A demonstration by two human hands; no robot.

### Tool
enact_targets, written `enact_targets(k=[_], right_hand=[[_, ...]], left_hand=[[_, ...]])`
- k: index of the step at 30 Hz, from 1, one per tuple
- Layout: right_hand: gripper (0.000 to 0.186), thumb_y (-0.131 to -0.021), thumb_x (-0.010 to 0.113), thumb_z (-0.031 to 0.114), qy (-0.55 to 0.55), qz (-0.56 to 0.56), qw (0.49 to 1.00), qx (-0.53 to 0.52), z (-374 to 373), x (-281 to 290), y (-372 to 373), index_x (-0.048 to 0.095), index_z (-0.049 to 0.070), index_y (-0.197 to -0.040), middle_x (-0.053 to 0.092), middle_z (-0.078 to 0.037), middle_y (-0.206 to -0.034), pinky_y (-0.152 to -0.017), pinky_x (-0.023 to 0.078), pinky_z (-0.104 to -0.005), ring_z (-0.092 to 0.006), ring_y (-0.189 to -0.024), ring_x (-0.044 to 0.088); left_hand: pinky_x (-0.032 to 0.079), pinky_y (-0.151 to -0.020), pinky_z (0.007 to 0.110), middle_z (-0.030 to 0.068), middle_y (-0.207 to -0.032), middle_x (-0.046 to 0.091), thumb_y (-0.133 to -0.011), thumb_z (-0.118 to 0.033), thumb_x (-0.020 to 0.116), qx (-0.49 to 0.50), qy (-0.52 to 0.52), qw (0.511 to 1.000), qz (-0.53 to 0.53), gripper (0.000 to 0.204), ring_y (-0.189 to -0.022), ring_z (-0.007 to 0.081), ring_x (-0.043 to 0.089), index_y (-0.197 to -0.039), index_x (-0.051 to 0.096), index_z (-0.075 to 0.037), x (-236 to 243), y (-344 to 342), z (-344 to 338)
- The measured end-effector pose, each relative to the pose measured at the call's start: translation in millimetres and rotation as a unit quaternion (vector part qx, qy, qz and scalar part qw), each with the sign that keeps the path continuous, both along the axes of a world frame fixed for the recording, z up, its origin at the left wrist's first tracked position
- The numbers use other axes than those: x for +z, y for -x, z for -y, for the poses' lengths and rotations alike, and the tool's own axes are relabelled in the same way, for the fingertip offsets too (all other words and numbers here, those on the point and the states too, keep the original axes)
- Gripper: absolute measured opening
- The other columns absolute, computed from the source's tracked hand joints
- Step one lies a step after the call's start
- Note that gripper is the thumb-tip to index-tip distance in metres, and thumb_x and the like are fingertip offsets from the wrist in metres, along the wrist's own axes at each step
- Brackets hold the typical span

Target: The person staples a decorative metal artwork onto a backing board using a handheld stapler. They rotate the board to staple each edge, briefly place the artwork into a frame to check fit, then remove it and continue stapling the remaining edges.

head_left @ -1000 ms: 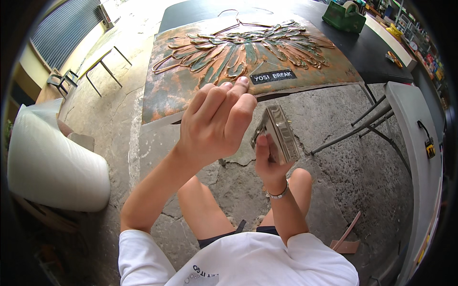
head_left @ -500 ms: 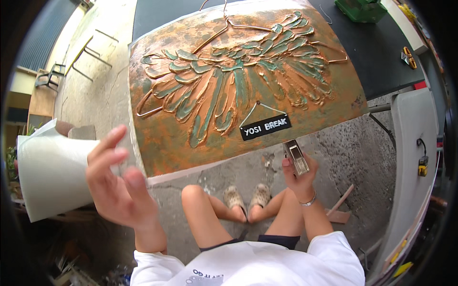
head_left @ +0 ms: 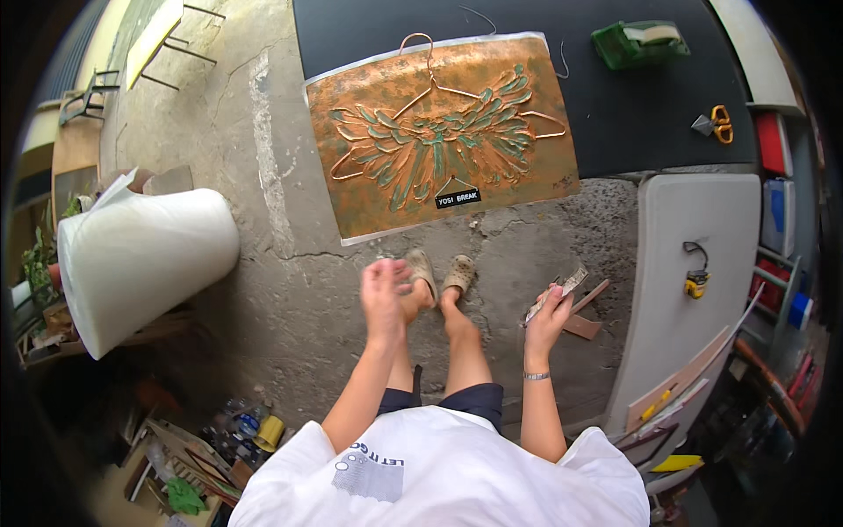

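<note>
My right hand (head_left: 546, 316) is closed around a silver metal staple gun (head_left: 572, 281), held out over the floor. Nothing shows in my left hand (head_left: 383, 294), which hangs in front of my legs, its fingers apart, loosely bent and a little blurred. Beyond both hands lies a copper-and-green relief artwork (head_left: 527, 189) with raised petal-like strokes. Copper wire hanger shapes stand out of it, and a small black sign (head_left: 458, 198) hangs by a string near its lower edge. Its near part juts past the dark table (head_left: 650, 132).
On the table are a green tape dispenser (head_left: 625, 48) and orange-handled scissors (head_left: 721, 125). To the left stands a big roll of bubble wrap (head_left: 149, 263). A grey panel (head_left: 694, 211) on the right bears a yellow-and-black tool (head_left: 695, 283). Wood scraps (head_left: 582, 327) lie on the concrete floor.
The view has risen and drawn back, so the artwork looks smaller and farther off. My left hand has come from the artwork's left side to the middle. The staple gun stays in my right hand.
</note>
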State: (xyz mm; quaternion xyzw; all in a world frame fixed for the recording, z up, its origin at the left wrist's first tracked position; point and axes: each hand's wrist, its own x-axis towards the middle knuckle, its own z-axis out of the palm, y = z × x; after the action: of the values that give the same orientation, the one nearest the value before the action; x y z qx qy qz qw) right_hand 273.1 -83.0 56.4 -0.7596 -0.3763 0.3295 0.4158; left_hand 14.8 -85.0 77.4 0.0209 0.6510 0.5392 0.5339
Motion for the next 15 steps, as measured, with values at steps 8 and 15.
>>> enact_targets(k=[8, 15], right_hand=[[0.039, -0.103, 0.057, 0.038, 0.016, 0.168, 0.981, 0.096, -95, 102, -3, 0.056, -0.001, -0.105, 0.053, -0.003, -0.075, -0.063, 0.042, -0.0313, -0.0122, -0.067, 0.047], [0.037, -0.096, 0.065, 0.039, -0.010, 0.332, 0.930, 0.157, -189, 111, -38, 0.059, 0.004, -0.105, 0.064, -0.012, -0.089, -0.076, 0.045, -0.0442, -0.0337, -0.086, 0.061]], left_hand=[[0.049, -0.090, 0.039, 0.0083, -0.120, 0.064, -0.102, -0.030, 0.060, 0.076, -0.077, 0.963, 0.245, 0.031, -0.111, 0.0222, 0.062, -0.122, 0.053, -0.007, -16, -63, -85], [0.051, -0.088, 0.038, 0.0034, -0.113, 0.064, -0.101, -0.020, 0.062, 0.153, -0.103, 0.956, 0.230, 0.028, -0.101, 0.0174, 0.064, -0.125, 0.051, -0.013, 10, -47, -93]])
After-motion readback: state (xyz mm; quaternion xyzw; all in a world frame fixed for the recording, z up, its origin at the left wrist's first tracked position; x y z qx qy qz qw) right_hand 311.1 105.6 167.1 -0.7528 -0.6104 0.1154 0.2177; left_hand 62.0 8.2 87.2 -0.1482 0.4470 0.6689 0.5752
